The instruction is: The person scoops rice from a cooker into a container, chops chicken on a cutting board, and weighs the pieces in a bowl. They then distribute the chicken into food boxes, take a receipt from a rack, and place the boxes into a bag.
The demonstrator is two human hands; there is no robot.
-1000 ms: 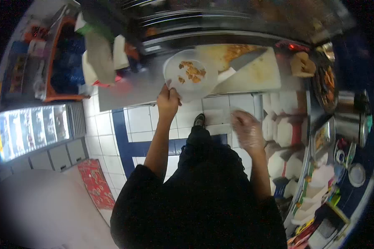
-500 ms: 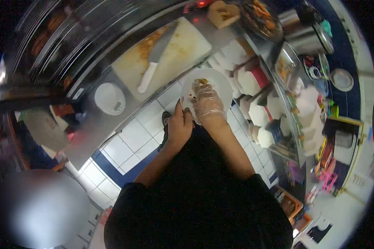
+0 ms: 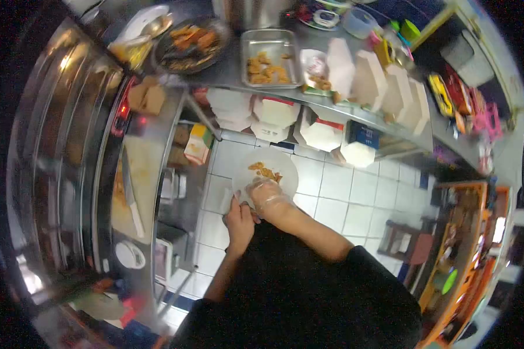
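Note:
A round white plate (image 3: 288,164) is held low in front of me, with browned, cut-up food pieces (image 3: 265,171) lying on it. My left hand (image 3: 241,223) is closed on the plate's near left edge, thumb along the rim. Over the near part of the plate is my right hand (image 3: 266,195), in a clear plastic glove. Its fingers are curled down against the near side of the food, and what lies under them is hidden.
Ahead, a steel counter carries a metal tray (image 3: 295,55) of fried pieces, a dark pan (image 3: 212,64) and open cartons (image 3: 384,75). More cartons (image 3: 323,135) stand on the shelf below. Left are a cutting board (image 3: 148,168), a knife (image 3: 131,195) and a white scale (image 3: 130,255).
My view and body have turned to the right, from the cutting board counter toward the tray and cartons. The plate has travelled along in my hands, and more of the food shows now.

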